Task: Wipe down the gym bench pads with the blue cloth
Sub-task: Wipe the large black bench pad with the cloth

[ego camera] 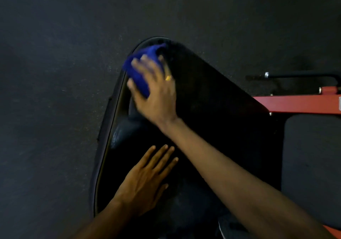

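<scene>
Head camera looks straight down on a long black vinyl gym bench pad [212, 100] with a rounded far end, seen against a dark speckled rubber floor [55, 72].

The right hand [156, 93] reaches across to the far end of the pad, near its left edge. It holds a bunched bright blue cloth [150, 50] against the vinyl. The fingers are spread and bent over the top of the cloth, and the thumb lies along its near left side. Folds of blue show between thumb and forefinger and beyond the fingertips. This hand and the cloth are smeared by motion blur, so how tight the grip is cannot be told. A gold ring [168, 77] sits on one of its fingers.

The left hand [145, 179] lies flat on the nearer part of the same pad, palm down. Its fingers are straight and slightly fanned, pointing away from the person, and it holds nothing. The right forearm crosses just beyond those fingertips.

To the right of the pad a red painted metal frame bar [299, 103] runs off the picture's edge. A thin black rod with a silver collar [302, 76] lies on the floor beyond it. Below the red bar sits a dark grey rounded cushion [311, 165], just beside the black pad's right edge.
</scene>
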`<action>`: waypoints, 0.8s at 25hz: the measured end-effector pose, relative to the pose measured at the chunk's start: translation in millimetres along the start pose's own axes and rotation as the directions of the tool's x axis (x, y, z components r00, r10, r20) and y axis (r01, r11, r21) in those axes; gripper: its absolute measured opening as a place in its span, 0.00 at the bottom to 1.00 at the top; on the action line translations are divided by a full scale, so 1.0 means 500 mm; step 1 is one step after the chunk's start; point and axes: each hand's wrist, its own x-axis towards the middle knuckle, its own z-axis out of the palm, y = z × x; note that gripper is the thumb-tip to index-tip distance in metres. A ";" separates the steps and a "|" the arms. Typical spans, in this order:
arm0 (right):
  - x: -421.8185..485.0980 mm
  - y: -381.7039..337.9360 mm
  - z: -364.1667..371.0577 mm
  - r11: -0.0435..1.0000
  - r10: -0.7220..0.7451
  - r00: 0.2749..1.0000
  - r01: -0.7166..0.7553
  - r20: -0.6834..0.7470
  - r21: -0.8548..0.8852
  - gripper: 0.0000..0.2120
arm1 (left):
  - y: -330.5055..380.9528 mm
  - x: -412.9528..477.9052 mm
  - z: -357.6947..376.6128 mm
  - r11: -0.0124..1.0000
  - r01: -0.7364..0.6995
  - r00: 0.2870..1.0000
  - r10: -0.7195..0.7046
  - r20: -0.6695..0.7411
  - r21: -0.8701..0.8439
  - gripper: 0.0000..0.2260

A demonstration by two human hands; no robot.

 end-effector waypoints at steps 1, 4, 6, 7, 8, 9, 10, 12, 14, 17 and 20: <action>-0.058 -0.015 -0.013 0.993 -0.115 0.992 0.114 0.052 0.026 0.25 | -0.004 -0.025 0.003 1.000 -0.020 1.000 0.021 -0.017 0.011 0.30; -0.126 -0.023 -0.032 0.959 -0.284 0.938 0.279 0.200 0.053 0.29 | -0.016 -0.047 0.017 0.993 -0.096 0.993 0.101 -0.058 0.076 0.28; -0.078 -0.010 -0.022 0.967 -0.252 0.949 0.256 0.187 0.007 0.29 | -0.015 -0.041 0.019 0.988 -0.114 0.992 0.118 -0.034 0.109 0.30; -0.036 -0.004 -0.013 0.974 -0.219 0.964 0.226 0.152 -0.026 0.29 | -0.014 -0.040 0.016 0.987 -0.115 0.993 0.115 -0.001 0.109 0.30; 0.012 0.004 0.000 0.982 -0.173 0.979 0.180 0.107 -0.053 0.28 | -0.015 -0.041 0.014 0.989 -0.098 0.995 0.096 0.022 0.110 0.31; 0.061 0.012 0.013 0.991 -0.105 0.993 0.109 0.058 -0.077 0.26 | -0.014 -0.042 0.012 0.990 -0.090 0.996 0.088 0.018 0.112 0.31; 0.109 0.019 0.026 0.995 -0.019 1.000 0.020 0.009 -0.103 0.25 | -0.014 -0.043 0.010 0.989 -0.088 0.996 0.087 0.013 0.116 0.31; 0.166 0.009 0.044 0.986 0.132 0.990 -0.137 -0.058 -0.092 0.22 | -0.013 -0.044 0.011 0.990 -0.085 0.996 0.083 0.022 0.110 0.31; 0.137 -0.020 0.047 0.987 0.136 0.990 -0.139 -0.044 -0.076 0.20 | -0.010 -0.046 0.013 0.993 -0.076 0.997 0.073 0.033 0.090 0.32; 0.037 -0.021 0.022 0.997 -0.069 0.997 0.070 0.027 -0.035 0.19 | -0.014 -0.044 0.012 0.995 -0.074 0.997 0.073 0.020 0.073 0.32; 0.043 0.027 0.018 0.999 -0.028 0.999 0.027 -0.036 -0.032 0.19 | -0.013 -0.041 0.007 0.997 -0.059 0.998 0.059 0.010 0.044 0.32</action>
